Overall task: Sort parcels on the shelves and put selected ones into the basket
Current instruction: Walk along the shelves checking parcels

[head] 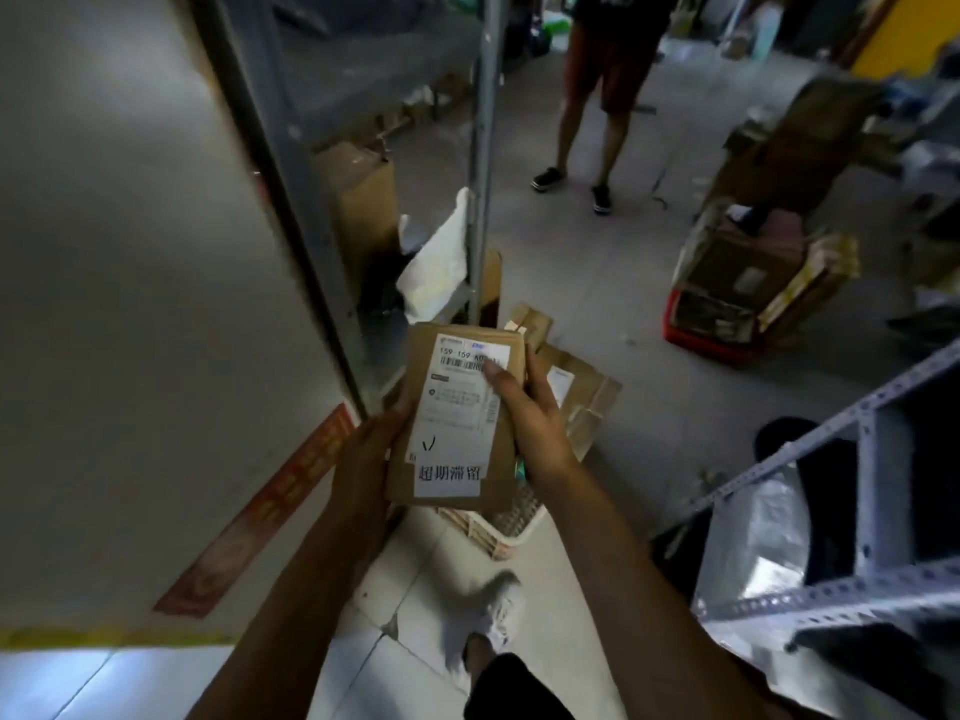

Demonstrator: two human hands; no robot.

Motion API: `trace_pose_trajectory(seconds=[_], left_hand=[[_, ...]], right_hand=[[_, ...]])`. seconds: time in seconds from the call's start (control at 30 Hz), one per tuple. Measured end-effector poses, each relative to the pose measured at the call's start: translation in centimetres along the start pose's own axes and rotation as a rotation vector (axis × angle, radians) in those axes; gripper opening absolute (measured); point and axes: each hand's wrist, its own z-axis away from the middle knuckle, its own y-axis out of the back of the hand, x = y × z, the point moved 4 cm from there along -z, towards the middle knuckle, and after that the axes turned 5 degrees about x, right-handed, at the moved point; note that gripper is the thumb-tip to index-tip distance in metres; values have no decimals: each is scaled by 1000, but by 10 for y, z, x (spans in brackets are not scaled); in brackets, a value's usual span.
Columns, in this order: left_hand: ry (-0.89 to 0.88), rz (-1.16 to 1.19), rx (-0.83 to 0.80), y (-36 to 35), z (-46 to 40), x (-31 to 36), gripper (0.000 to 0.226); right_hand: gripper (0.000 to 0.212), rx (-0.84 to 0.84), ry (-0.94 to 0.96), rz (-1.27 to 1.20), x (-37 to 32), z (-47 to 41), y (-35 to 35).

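I hold a flat brown cardboard parcel (457, 413) in front of me with both hands; it carries a white shipping label and a white sticker with printed characters. My left hand (371, 454) grips its left edge from below. My right hand (524, 413) clasps its right edge, thumb lying across the label. Directly beneath the parcel stands a white plastic basket (511, 532) on the floor, its rim showing below my hands. More brown parcels (576, 392) lie on the floor just beyond it.
A grey shelf unit side panel (156, 304) fills the left. A metal shelf frame (878, 491) with silver and black bags stands right. A red crate (717, 324) stuffed with cardboard sits far right. Another person's legs (592, 122) stand ahead. A white bag (439, 262) hangs on an upright.
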Motion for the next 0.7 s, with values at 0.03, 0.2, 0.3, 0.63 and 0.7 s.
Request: trace_pose_trajectory(seconds=[0.03, 0.2, 0.3, 0.63, 0.7], left_hand=[[20, -15, -8, -10, -17, -6, 60], [181, -118, -72, -48, -103, -46, 95], [203, -226, -73, -65, -143, -62, 72], [350, -481, -49, -52, -270, -153, 67], [374, -527, -75, -38, -305, -184, 74]], right_hand=[[65, 32, -16, 2, 5, -14, 11], [46, 128, -118, -26, 28, -81, 58], [57, 136, -170, -2, 43, -116, 82], [79, 93, -470, 55, 177, -205, 101], [95, 122, -483, 82, 208, -226, 95]])
